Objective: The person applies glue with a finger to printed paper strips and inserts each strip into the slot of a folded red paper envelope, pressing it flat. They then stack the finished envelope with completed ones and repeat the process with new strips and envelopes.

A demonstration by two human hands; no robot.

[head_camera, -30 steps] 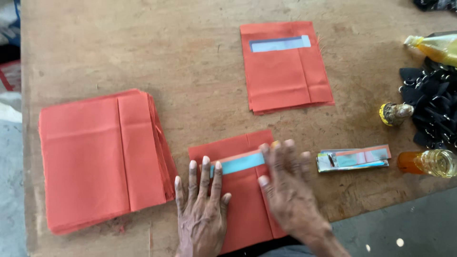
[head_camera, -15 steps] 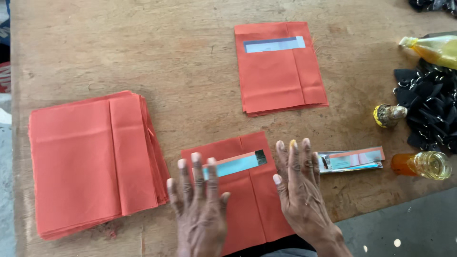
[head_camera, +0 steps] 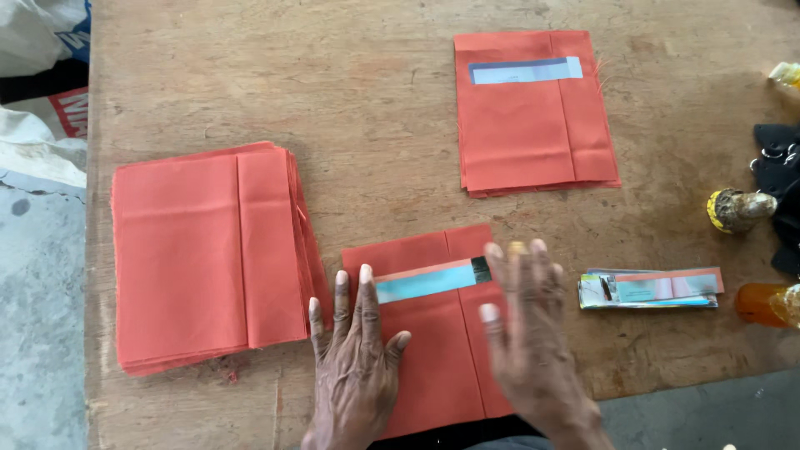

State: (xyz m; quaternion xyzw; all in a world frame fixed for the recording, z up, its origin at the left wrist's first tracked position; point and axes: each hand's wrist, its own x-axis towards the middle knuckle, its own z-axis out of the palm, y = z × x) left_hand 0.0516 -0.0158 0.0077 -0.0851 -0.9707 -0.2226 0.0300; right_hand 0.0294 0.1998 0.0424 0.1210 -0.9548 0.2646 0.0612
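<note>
**Both hands flat on orange fabric piece with blue strip**

Folded orange fabric piece [head_camera: 433,333] lies at the near table edge, centre, long axis running away from the person. A light blue strip [head_camera: 429,282] is tucked across its upper part, long axis left-right, slightly raised at the right end. Left hand [head_camera: 357,358] open, fingers spread, pressing flat on the piece's left half, grasping nothing. Right hand [head_camera: 529,321] open, flat, motion-blurred, over the right half; contact cannot be told.

Versus half a second ago: the right hand has shifted left, back onto the piece; the left hand stays put.

Stack of orange fabric pieces [head_camera: 208,254] sits left. Second orange stack [head_camera: 533,125] with a pale strip sits far, right of centre. Bundle of strips [head_camera: 650,288] lies just right of the right hand. Wooden table [head_camera: 375,150] carries everything; an orange bottle [head_camera: 762,304] is at the right edge.
</note>
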